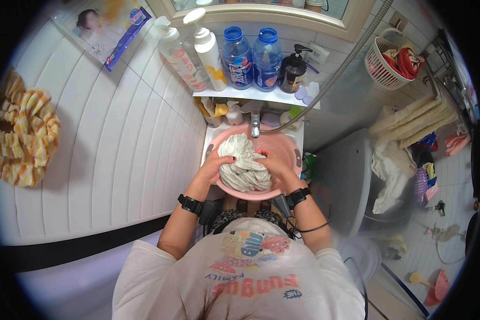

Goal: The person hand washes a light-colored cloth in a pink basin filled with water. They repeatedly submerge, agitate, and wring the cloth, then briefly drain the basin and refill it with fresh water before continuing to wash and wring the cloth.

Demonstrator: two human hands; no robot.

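Observation:
A bundle of wet-looking whitish cloth (244, 169) lies bunched and folded in a pink basin (284, 145). My left hand (214, 165) holds the bundle's left side, with the thumb on top of the folds. On the right side, my right hand (274, 164) grips the cloth near its upper edge, and its fingertips are partly hidden in the folds. The basin rests on the white sink under a metal faucet (255, 125). Black bands with small devices circle both my wrists.
Above the sink, a white shelf (250, 95) carries pump bottles and two blue jars (237, 58). A flexible shower hose (352, 50) curves down to the faucet. White tiles line the left wall. To the right stands a grey washing machine (338, 181) with cloths on top.

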